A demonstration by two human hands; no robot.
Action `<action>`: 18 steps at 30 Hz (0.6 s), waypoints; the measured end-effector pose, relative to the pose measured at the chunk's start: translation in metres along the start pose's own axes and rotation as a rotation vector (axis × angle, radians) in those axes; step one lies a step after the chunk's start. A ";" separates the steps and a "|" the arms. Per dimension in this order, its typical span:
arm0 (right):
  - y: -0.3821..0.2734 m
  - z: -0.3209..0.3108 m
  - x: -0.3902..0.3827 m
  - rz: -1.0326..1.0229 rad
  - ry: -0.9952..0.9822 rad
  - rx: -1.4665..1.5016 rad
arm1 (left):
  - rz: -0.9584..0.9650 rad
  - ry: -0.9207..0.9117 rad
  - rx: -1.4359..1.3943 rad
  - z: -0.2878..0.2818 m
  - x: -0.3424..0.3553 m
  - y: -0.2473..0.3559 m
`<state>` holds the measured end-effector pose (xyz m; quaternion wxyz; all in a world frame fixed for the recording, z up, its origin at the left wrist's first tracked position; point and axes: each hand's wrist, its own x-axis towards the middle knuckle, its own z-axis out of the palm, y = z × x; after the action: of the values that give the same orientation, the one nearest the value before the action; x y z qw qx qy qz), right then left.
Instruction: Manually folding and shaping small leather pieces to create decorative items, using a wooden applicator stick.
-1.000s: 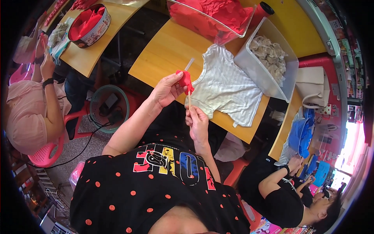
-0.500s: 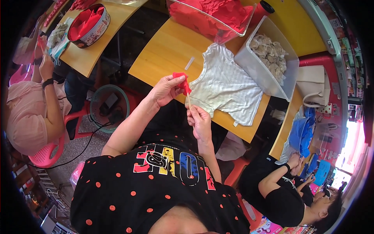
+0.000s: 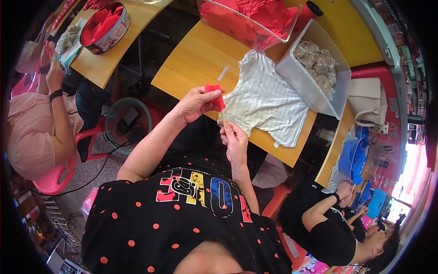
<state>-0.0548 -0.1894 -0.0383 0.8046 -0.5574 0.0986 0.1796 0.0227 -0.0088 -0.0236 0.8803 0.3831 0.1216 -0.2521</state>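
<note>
At the far left, a person in a pink top [image 3: 34,130] sits near a round tin [image 3: 114,37] with red pieces inside. Next comes a green basket [image 3: 147,119] down low.

In the middle is the left hand [image 3: 196,104]. Its thumb and fingers pinch a small red piece [image 3: 216,97]. The piece is bright red, thin and soft, with folds in it, and its top edge pokes up past the thumb. It is up between the two hands, by the near edge of the yellow-brown table [image 3: 182,64]. Its bottom touches a thin, straight, pale stick [image 3: 223,117]. The right hand [image 3: 236,140] pinches that stick lower down, its other fingers curled in.

Just to the right, a wrinkly white shirt [image 3: 267,96] lies flat. Past it, a see-through box [image 3: 310,99] holds crumpled tan pieces. A cream bag [image 3: 365,98] is farther right.
</note>
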 end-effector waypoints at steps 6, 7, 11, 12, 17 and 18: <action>0.005 0.007 -0.001 -0.004 0.010 0.177 | 0.017 -0.002 0.003 0.002 0.003 0.001; 0.004 0.007 0.000 -0.004 0.007 0.220 | 0.017 -0.001 0.002 0.002 0.003 0.002; 0.002 0.005 0.002 0.050 0.010 0.182 | 0.075 0.018 -0.018 0.004 0.004 0.003; 0.003 0.005 0.003 0.027 0.027 0.171 | 0.073 0.026 -0.008 0.004 0.004 0.003; 0.012 0.010 0.000 -0.042 0.035 0.244 | 0.047 0.023 -0.187 0.011 0.004 -0.003; 0.011 0.009 0.001 -0.018 0.022 0.268 | 0.049 0.022 -0.241 0.014 0.003 -0.003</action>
<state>-0.0584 -0.1769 -0.0451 0.8723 -0.4477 0.1255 0.1514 0.0240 -0.0217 -0.0177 0.9244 0.2800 0.1516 -0.2099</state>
